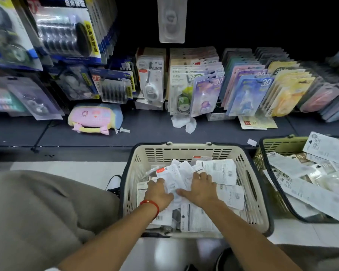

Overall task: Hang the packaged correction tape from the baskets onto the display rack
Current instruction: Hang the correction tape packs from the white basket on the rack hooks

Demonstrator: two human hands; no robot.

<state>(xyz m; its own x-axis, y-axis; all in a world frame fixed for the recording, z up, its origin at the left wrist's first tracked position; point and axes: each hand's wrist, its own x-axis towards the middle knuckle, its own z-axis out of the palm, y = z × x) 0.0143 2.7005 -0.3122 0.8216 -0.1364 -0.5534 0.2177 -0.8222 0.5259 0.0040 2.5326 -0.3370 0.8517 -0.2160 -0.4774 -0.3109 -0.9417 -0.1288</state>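
In the head view, a cream basket (250,173) is seen at lower centre of the frame, set on a pale floor (67,169) against the edge of a dark shelf (145,132). It is filled with a loose heap of tape packs (221,170), most lying back-side up with barcodes showing.

Both hands are placed inside the basket, side by side on the heap. The left hand (159,192), with a red band (151,204) at its wrist, is laid at the left of a white pack (174,177) that stands tilted up from the pile; its fingers are curled at the pack's left edge, though a firm grip cannot be told. The right hand (202,188) is spread on the same pack from the right, fingers bent down over it and thumb stretched toward the left hand, so that the pack is held between the two hands.

A green basket (278,145), at the right edge of the frame, is likewise piled with white packs (305,194).

On the shelf, across the upper half of the frame, rows of hung and stacked packs are displayed: dark blue ones (67,30) at upper left, a clear one (171,20) hanging at top centre, pastel ones (249,94) at right. A pink plush pouch (95,118) lies on the shelf at centre left, and crumpled white paper (184,122) lies at centre.

Grey trousers (37,212) fill the lower left.
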